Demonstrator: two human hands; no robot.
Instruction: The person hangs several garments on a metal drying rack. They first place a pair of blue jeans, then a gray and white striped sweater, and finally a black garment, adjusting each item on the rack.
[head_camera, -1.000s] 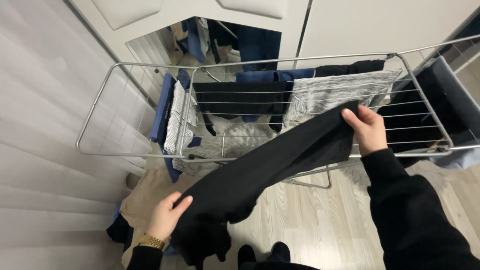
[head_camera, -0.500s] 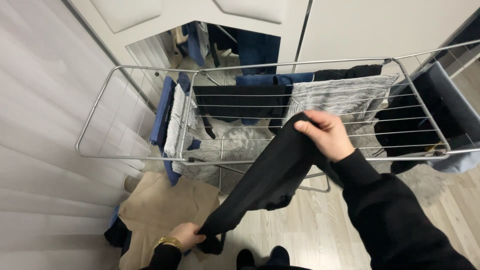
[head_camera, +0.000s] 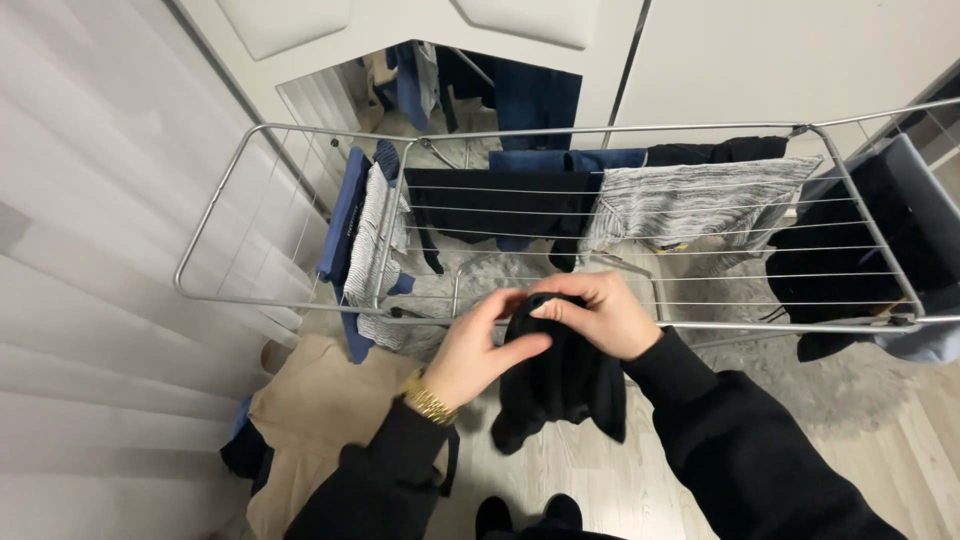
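Item: black garment (head_camera: 560, 380), soft knit, doubled over and hanging in a short fold below both hands, in front of the near rail of the drying rack (head_camera: 560, 325) and above the wood-look floor (head_camera: 650, 470). Left hand (head_camera: 478, 350): fingers curled, thumb and forefinger pinching the upper fold of the garment; gold bracelet (head_camera: 430, 403) at the wrist, black sleeve below. Right hand (head_camera: 600, 312): closed over the same top edge from the other side, knuckles up, so the two grips meet and the layers appear kept together while the rest hangs free. Rack: grey metal frame with thin wires, its left wing bare. At the left end of the middle section, a blue item (head_camera: 345, 215) and a striped cloth (head_camera: 372, 245) draped over the wires; along the far rail, a black piece (head_camera: 490, 200) and a grey mottled knit (head_camera: 700, 200), each spread flat across several wires, presumably for airing; at the right wing, dark clothing (head_camera: 870, 230). On the floor by the rack's near left corner, a tan folded garment (head_camera: 320, 420) laid on a small pile. Under the rack, a pale shaggy rug (head_camera: 840, 385).
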